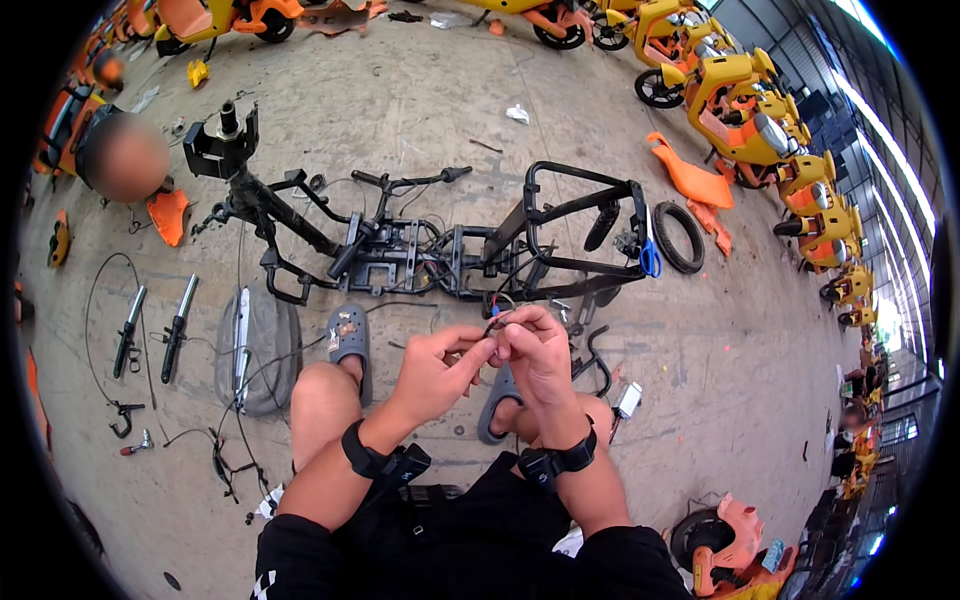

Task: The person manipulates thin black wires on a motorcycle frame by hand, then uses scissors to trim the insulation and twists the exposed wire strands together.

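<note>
My left hand [438, 374] and my right hand [540, 358] meet in front of me, fingertips pinched together on a thin electrical wire [506, 301]. A small blue piece [495, 312] shows on the wire just above my fingers; most of what they pinch is hidden. Just beyond my hands lies a stripped black scooter frame [400, 262], with loose wiring in its middle. A pair of blue-handled scissors [651, 260] hangs at the right end of the frame.
Two shock absorbers [178, 330], a grey bag-like piece [275, 375] and loose cables [228, 455] lie left. Right are a tire [680, 238], orange panels [690, 172] and a white box [628, 400]. Yellow scooters [735, 105] line the far right. A person [128, 155] is at upper left.
</note>
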Motion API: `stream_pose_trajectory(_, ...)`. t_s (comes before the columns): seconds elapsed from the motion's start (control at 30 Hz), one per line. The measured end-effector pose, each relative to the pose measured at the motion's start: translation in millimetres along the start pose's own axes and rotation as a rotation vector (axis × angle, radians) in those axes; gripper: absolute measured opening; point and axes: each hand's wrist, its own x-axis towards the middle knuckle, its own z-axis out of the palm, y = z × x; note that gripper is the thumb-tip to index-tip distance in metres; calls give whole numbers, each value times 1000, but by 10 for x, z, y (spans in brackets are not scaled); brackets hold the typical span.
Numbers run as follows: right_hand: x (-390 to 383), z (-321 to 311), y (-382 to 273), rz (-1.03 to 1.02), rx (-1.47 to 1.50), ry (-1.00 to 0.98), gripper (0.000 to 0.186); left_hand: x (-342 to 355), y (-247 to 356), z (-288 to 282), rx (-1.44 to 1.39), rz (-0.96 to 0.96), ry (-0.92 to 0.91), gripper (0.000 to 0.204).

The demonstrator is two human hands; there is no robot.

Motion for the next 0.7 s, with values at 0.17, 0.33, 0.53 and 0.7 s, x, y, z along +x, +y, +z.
stream_pose_trajectory(0.17, -37, 83, 12, -60, -256, 40, 13, 12, -18, -33, -16, 12, -8, 19)
stream_pose_trajectory(0.33, -55, 135, -12, -150, -418, 39, 15, 13, -31, -69, 5, -24, -24, 19)
stream_pose_trajectory(0.53, -17, 82, 49, -234, -602, 65, 16, 55, -17, -12, -193, 109, 88, 23)
stream_pose_trajectory(0.7, -40, 85, 34, -170, -750, 28, 17, 103, -70, -87, 31, 162, 78, 18)
